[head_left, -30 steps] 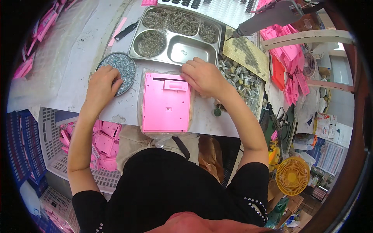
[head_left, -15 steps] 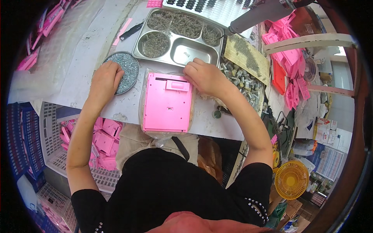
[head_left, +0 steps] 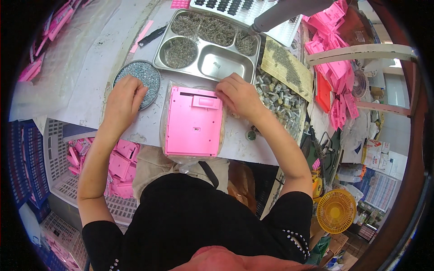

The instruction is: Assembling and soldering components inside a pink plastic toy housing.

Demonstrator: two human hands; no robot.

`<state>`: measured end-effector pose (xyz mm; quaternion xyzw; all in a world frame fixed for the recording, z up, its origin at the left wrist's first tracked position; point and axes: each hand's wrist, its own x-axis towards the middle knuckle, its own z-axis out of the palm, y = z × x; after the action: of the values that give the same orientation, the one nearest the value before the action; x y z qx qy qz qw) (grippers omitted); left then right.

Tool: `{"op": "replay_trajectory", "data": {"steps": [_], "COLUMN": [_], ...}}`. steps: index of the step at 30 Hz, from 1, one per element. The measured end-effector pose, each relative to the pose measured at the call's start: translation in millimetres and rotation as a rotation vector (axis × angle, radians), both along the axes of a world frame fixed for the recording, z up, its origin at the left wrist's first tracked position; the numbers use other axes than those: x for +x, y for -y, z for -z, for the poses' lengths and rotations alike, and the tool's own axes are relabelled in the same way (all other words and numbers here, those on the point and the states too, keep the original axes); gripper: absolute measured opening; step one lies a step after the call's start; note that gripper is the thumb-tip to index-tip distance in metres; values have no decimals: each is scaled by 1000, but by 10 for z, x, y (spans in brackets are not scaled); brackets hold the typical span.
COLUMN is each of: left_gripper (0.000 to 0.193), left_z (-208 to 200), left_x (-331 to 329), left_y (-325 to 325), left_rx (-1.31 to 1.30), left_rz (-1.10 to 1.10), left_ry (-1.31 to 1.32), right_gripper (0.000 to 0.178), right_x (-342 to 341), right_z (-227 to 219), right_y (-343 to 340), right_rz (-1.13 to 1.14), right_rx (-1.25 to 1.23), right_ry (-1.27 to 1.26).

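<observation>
A pink plastic panel (head_left: 187,131), roughly square with a dark slot and a small raised latch block near its far edge, lies on a clear plastic bag on the bench in front of me. My right hand (head_left: 239,96) bends over its far right corner, fingertips pinched together; anything between them is hidden. To the left, my left hand (head_left: 124,100) is closed at the near rim of a round dish (head_left: 158,92) full of small silvery screws (head_left: 143,72). What its bent fingers hold, if anything, is too small to make out.
Beyond the panel stands a steel compartment tray (head_left: 165,67) holding small springs (head_left: 180,52). Small metal blocks (head_left: 275,97) and a yellowish board (head_left: 285,65) lie to its right. A grey tool arm (head_left: 282,16) hangs overhead. Pink parts fill a white crate (head_left: 61,167) at lower left.
My left hand has drawn back slightly from the screws toward the dish's near rim. My right hand stays at the panel's corner, dipping slightly nearer. The whole view has shifted a little.
</observation>
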<state>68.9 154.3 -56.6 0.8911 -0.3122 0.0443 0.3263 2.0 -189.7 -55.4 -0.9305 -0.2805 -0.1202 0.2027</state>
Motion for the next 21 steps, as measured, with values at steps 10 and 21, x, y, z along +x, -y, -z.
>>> {"op": "replay_trajectory", "data": {"steps": [10, 21], "left_gripper": [14, 16], "left_z": [-160, -204], "left_x": [-160, -687], "left_y": [9, 563], "left_rx": [-42, -231], "left_rz": [35, 340], "left_ry": [-46, -23], "right_gripper": [17, 26], "right_x": [-458, -766], "right_z": [-416, -384], "right_y": [-158, -410], "right_rz": [19, 44], "right_rx": [-23, -223], "right_ry": [-69, 48]}}
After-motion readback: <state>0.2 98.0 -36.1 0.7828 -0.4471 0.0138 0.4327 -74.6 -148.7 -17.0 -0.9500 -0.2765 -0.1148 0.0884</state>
